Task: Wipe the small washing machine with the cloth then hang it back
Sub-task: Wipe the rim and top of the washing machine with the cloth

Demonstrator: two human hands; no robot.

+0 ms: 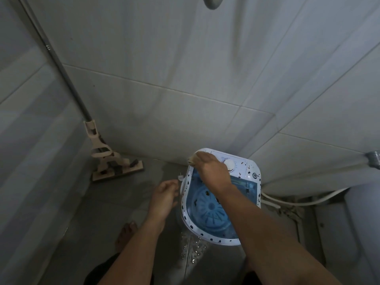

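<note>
head view: right hand (213,171) presses cloth (191,160) onto washing machine (249,171) far-left corner to wipe; left hand (164,197) loosely curled, empty, beside its left edge.

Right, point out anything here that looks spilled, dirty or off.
Dark specks dot the white rim of the small washing machine, several also inside its blue tub. Water is splashed on the floor just in front of it. The right hand presses the cloth on the far-left rim corner.
</note>
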